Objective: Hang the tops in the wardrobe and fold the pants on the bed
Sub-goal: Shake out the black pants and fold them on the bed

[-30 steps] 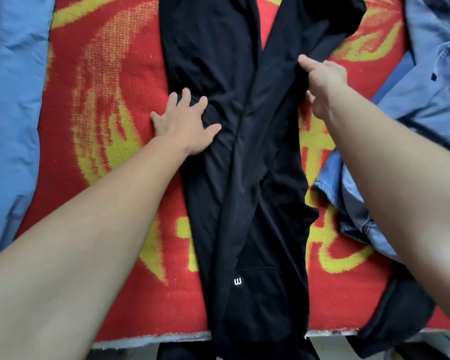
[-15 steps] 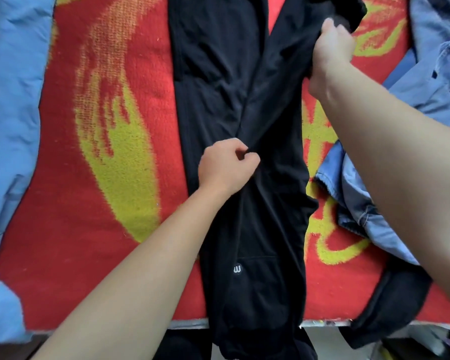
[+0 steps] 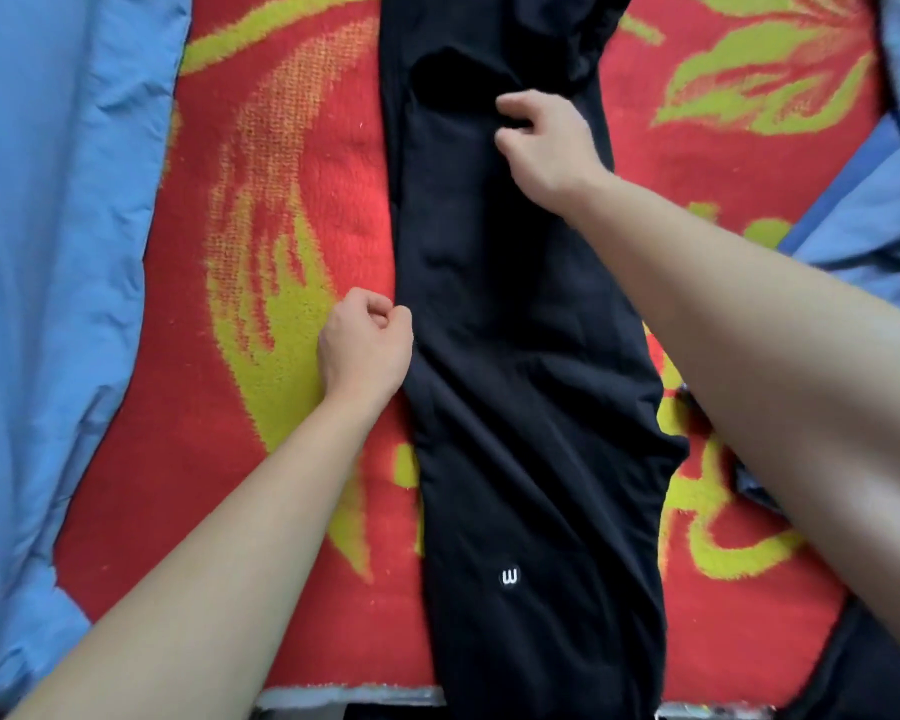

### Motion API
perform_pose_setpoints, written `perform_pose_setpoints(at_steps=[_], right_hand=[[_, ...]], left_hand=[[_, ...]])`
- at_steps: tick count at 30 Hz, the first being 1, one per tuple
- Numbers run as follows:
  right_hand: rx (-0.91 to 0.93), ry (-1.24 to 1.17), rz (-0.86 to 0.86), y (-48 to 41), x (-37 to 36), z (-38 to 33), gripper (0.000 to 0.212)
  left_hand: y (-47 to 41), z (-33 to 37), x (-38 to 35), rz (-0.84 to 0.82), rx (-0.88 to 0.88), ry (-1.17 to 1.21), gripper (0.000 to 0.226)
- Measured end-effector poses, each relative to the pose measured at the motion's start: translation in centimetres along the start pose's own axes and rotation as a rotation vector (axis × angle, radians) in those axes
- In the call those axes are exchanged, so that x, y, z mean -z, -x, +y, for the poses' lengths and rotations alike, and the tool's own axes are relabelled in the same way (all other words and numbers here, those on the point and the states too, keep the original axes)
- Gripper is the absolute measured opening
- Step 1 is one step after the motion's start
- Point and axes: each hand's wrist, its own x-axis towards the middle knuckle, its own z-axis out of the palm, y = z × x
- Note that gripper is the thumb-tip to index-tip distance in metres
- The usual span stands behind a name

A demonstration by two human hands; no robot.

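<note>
Black pants [image 3: 515, 407] lie lengthwise on a red and yellow blanket [image 3: 281, 200] that covers the bed, running from the near edge away to the far side as one long narrow strip. A small white logo [image 3: 510, 576] shows on the near part. In the head view, the left hand [image 3: 367, 345] sits at the left edge of the pants about halfway along, its fingers curled and pinching that edge. The right hand [image 3: 546, 142] is farther up, on top of the pants, with thumb and curled fingers gripping a fold of the cloth. A blue sheet [image 3: 48, 252] lies left of the blanket, a blue garment [image 3: 879, 200] to the right, and a dark cloth [image 3: 853, 667] at the near right corner.
</note>
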Motion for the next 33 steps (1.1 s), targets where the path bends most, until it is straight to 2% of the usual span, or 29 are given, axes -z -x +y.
perform_pose_setpoints(at_steps=[3,5,8,10,12,13,15,17,19,20,21,23,24,25,28,29,30,31,33], right_hand=[[0.0,0.045,0.062,-1.3,1.0,2.2,0.048],[-0.056,-0.101,0.118,-2.5,1.4,2.3,0.044],[-0.198,-0.407,0.342,-4.7,2.2,1.0,0.041],[-0.281,-0.542,0.453,-6.1,2.9,0.0,0.056],[-0.413,-0.742,0.41,-7.5,3.7,-1.0,0.073],[-0.474,-0.848,0.362,-8.2,4.2,-1.4,0.073],[-0.482,-1.022,0.359,-9.3,5.0,-2.7,0.042],[-0.372,-0.906,0.505,-10.1,5.3,-4.4,0.018],[-0.06,-0.667,0.64,-11.2,4.8,-6.2,0.022],[0.095,-0.572,0.56,-11.8,4.3,-7.1,0.034],[0.19,-0.468,0.372,-12.4,3.7,-7.8,0.053],[0.216,-0.273,-0.031,-12.9,2.9,-8.4,0.087],[0.216,-0.213,-0.089,-13.2,2.9,-8.2,0.087],[0.224,-0.18,-0.022,-13.4,2.9,-7.9,0.078],[0.201,-0.047,0.44,-13.6,3.7,-5.8,0.043],[0.174,0.031,0.557,-13.4,4.0,-4.8,0.037],[0.163,0.103,0.602,-13.3,4.2,-3.7,0.035],[0.169,0.175,0.557,-13.3,4.3,-2.7,0.038],[0.143,0.379,0.232,-13.2,4.2,-1.9,0.05]], left_hand=[[-3.7,2.0,0.2,0.06,-0.263,-0.238,0.04],[-7.3,4.2,0.5,0.024,-0.368,-0.395,0.054],[-13.0,7.4,0.9,-0.118,-0.323,-0.509,0.063],[-14.9,8.5,0.6,-0.16,-0.288,-0.603,0.064],[-15.5,8.6,0.6,-0.186,-0.288,-0.68,0.064],[-15.5,8.5,0.7,-0.197,-0.29,-0.704,0.064],[-15.9,8.4,1.1,-0.209,-0.302,-0.744,0.065],[-16.4,8.7,1.5,-0.214,-0.302,-0.769,0.065],[-16.5,9.0,1.8,-0.226,-0.301,-0.784,0.066],[-16.5,9.0,1.8,-0.232,-0.302,-0.791,0.065],[-16.5,8.9,1.9,-0.234,-0.305,-0.796,0.065],[-16.5,8.7,1.8,-0.227,-0.315,-0.799,0.065],[-16.5,8.5,1.8,-0.219,-0.32,-0.801,0.065],[-16.6,8.4,1.7,-0.21,-0.326,-0.802,0.065],[-16.8,8.2,1.6,-0.201,-0.342,-0.811,0.066],[-16.9,8.2,1.6,-0.203,-0.346,-0.818,0.066],[-17.0,8.2,1.6,-0.206,-0.348,-0.821,0.066],[-17.0,8.2,1.6,-0.207,-0.347,-0.819,0.066],[-17.1,8.2,1.6,-0.209,-0.347,-0.817,0.067]])
